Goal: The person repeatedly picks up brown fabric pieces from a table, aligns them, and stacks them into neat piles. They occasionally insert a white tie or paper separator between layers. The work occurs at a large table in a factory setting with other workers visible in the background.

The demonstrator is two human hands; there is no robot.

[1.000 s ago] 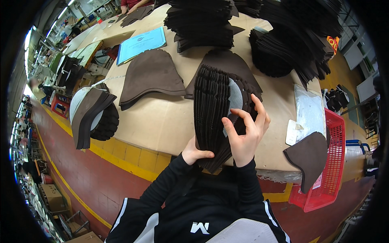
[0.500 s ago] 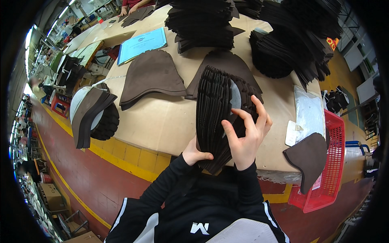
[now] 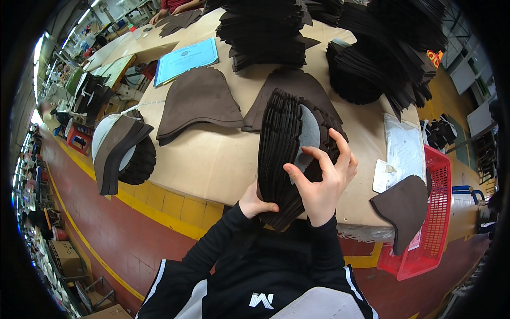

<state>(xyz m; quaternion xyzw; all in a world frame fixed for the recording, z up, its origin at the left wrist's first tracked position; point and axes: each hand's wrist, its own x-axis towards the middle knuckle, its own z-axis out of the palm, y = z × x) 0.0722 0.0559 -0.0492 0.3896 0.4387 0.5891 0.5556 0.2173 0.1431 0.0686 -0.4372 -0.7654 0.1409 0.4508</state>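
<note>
In front of me, at the table's near edge, stands a thick stack of dark brown cut material pieces [image 3: 279, 154], tilted on edge and fanned. My left hand [image 3: 254, 201] grips its lower left side, thumb across the front and the other fingers hidden behind. On the stack's right side my right hand [image 3: 325, 186] has its thumb and fingers apart and bent. Its fingertips are close to a light grey rounded piece [image 3: 309, 130] showing among the brown ones; whether they touch it I cannot tell. Behind lies another pile of brown pieces [image 3: 287, 80].
Left of the stack are curved brown pieces [image 3: 199, 101] and a blue booklet [image 3: 188, 59]. Tall dark piles [image 3: 263, 37] stand at the back. A red plastic basket [image 3: 438, 212] is at the right, a brown piece [image 3: 401, 204] over its edge. Someone's hands work at the far end.
The stack's top has shifted slightly right, and more of the grey piece shows. My right thumb has moved a little left and down; my left hand keeps its grip.
</note>
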